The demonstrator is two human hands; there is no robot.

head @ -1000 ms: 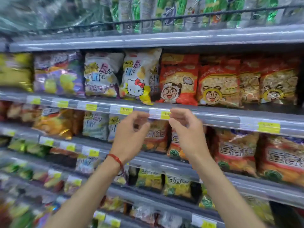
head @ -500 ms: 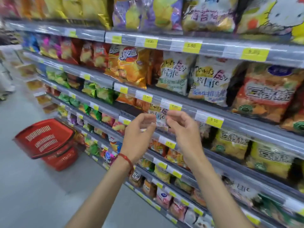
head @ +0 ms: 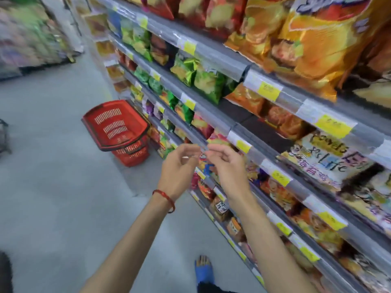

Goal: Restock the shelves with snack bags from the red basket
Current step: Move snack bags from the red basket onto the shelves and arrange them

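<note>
Both loosely curled, the left hand [head: 179, 166] and right hand [head: 227, 168] hold nothing, nearly touching, beside the shelves [head: 213, 121], basket [head: 115, 125] well apart.

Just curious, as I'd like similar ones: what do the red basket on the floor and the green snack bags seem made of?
The red basket looks like moulded plastic, fairly matt: one even colour, slotted walls. The green snack bags look like glossy foil or plastic film, which I cannot tell: their creases catch bright highlights.
</note>
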